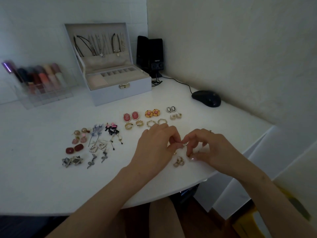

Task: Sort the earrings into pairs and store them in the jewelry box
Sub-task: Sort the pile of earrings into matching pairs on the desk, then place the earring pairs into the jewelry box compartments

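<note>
Pale metal earring held between both hands — left hand and right hand each pinch an end with narrowed fingertips, its length lying hand to hand — well in front of the open jewelry box, the left hand nearer it.

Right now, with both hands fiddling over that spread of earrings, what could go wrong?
1. The small earring pinched between the left hand and right hand could slip; the table edge is close, so it might drop to the floor.
2. The gold earrings lying just under the hands could be swept off by a wrist.
3. The left hand's knuckles sit beside the gold hoops; a nudge might split that pair.
</note>
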Demonstrator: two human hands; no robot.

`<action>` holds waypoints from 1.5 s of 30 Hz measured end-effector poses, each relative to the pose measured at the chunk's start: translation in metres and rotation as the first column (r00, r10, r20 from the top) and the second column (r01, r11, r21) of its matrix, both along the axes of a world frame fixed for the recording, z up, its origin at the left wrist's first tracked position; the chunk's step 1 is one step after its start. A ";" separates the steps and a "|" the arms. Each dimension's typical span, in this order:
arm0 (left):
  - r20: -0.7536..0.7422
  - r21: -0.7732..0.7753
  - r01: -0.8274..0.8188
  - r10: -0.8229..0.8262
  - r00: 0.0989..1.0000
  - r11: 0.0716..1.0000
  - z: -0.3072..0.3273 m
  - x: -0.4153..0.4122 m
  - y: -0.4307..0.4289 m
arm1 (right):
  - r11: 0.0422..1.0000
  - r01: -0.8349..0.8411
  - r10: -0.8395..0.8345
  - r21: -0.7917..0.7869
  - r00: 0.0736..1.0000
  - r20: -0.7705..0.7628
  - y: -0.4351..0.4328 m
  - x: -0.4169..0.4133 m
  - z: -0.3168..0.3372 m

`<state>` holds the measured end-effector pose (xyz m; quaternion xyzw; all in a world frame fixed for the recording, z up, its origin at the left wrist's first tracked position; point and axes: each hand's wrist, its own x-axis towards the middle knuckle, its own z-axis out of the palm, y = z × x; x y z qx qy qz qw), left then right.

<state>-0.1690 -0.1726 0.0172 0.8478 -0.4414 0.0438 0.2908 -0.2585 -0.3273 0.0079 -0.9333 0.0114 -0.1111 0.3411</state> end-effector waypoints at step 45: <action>0.022 -0.032 -0.382 0.382 0.924 0.924 0.043 0.180 0.087 | 0.996 0.046 -0.036 -0.076 0.990 0.134 0.026 0.195 0.068</action>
